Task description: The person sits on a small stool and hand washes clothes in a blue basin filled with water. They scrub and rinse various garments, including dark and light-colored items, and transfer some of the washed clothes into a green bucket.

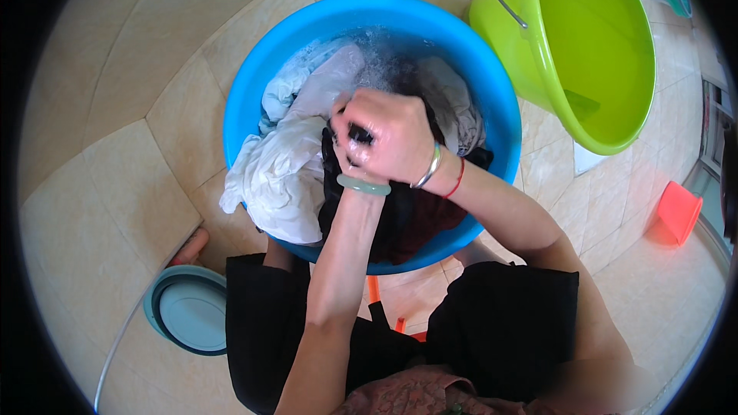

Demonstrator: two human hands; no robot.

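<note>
A large blue basin (240, 96) stands before me with water and wet laundry in it. Over its middle my two hands are pressed together, closed on a black wet garment (334, 204); bits of dark cloth show between the fingers. My right hand (393, 132), with a silver bangle and red cord at the wrist, lies on top. Underneath, my left hand (350, 166), below a pale green bangle, is mostly hidden. White clothes (284, 184) sit to the left, partly over the rim. A greyish garment (453, 104) lies right of my hands, and dark red cloth (427, 223) lies nearer me.
A lime green bucket (530, 46) with a wire handle stands tilted at the right, beside the basin. A grey-green round tub (192, 311) is at the lower left. A coral-red plastic container (678, 214) sits far right on the tiled floor (184, 107).
</note>
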